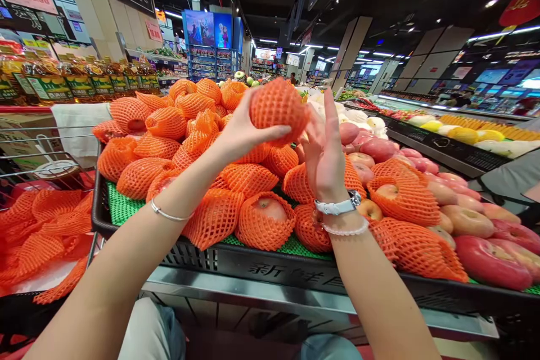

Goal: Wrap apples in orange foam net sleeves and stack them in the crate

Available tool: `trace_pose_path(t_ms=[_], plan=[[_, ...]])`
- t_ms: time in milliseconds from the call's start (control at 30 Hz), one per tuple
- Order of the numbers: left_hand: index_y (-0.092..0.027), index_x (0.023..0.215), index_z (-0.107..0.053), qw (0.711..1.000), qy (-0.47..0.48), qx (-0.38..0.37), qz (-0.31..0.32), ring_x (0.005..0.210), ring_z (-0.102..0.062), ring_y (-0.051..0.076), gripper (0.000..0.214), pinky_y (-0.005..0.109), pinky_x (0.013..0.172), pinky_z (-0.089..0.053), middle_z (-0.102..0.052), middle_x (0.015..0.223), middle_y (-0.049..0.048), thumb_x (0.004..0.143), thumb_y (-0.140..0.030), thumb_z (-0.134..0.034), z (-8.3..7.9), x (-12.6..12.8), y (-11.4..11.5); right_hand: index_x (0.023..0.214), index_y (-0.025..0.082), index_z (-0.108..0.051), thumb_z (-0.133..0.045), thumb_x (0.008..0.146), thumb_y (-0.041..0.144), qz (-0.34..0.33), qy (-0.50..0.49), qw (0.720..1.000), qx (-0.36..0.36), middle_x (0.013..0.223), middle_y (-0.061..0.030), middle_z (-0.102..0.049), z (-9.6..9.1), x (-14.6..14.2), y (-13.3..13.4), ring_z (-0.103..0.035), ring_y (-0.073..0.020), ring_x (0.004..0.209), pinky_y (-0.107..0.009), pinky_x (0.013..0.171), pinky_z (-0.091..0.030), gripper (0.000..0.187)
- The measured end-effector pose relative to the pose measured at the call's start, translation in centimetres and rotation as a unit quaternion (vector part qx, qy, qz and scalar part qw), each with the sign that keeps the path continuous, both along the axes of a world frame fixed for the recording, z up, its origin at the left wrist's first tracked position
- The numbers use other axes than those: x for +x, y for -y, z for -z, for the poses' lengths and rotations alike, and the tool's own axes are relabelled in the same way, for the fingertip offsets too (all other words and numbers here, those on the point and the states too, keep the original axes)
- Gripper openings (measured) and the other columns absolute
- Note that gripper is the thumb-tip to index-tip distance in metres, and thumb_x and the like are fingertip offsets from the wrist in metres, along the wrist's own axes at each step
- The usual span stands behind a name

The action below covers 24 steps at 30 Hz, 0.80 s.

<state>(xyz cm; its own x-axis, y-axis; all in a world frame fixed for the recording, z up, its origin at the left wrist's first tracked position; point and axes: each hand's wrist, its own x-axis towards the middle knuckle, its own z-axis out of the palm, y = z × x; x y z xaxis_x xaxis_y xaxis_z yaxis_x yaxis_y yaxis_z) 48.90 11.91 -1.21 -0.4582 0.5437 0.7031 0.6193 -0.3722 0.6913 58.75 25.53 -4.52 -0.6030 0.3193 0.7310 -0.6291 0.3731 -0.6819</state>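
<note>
Above the pile, the left hand curls round a netted fruit; the right hand spreads open alongside, contact too blurred to tell. Likely firm, bruisable, middling weight, the soft sleeve grippy: cup its middle.

Beneath the left hand I see a black plastic display tray lined with green mesh matting, a steel rail under its front; orange-netted apples are heaped below that hand, and bare red apples spread to the right of the right hand
</note>
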Motion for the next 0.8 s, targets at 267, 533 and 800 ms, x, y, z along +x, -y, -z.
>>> trace_pose_path(t_ms=[267, 533, 800], plan=[[-0.029, 0.139, -0.034, 0.93, -0.151, -0.055, -0.329, 0.142, -0.031, 0.036, 0.086, 0.046, 0.121, -0.024, -0.034, 0.151, 0.0088, 0.066, -0.044, -0.078, -1.4, -5.5, 4.2, 0.13, 0.037, -0.042, -0.052, 0.083, 0.061, 0.009, 0.015, 0.997, -0.079, 0.138, -0.0051, -0.049, 0.7, -0.7, -0.5, -0.057, -0.0233, 0.121, -0.046, 0.1, -0.049, 0.053], [-0.02, 0.144, -0.036, 0.817, -0.152, -0.352, -0.43, 0.123, -0.053, 0.045, 0.087, 0.057, 0.104, -0.04, -0.051, 0.135, 0.0216, 0.071, -0.057, -0.066, -0.1, -7.9, 2.0, 0.11, 0.031, -0.052, -0.06, 0.079, 0.052, 0.007, 0.035, 0.997, -0.069, 0.125, -0.0052, -0.058, 0.7, -0.9, 0.2, -0.061, -0.0198, 0.109, -0.039, 0.089, -0.055, 0.038], [-0.016, 0.155, -0.013, 0.819, -0.142, -0.395, -0.392, 0.137, -0.039, 0.047, 0.111, 0.062, 0.11, -0.029, -0.042, 0.148, 0.0265, 0.071, -0.079, -0.05, 0.6, -10.2, 2.0, 0.102, 0.026, -0.057, -0.059, 0.08, 0.05, -0.02, 0.072, 0.997, -0.037, 0.115, -0.0048, -0.064, 0.8, -0.7, 0.9, -0.065, -0.0156, 0.091, -0.037, 0.083, -0.056, 0.033]])
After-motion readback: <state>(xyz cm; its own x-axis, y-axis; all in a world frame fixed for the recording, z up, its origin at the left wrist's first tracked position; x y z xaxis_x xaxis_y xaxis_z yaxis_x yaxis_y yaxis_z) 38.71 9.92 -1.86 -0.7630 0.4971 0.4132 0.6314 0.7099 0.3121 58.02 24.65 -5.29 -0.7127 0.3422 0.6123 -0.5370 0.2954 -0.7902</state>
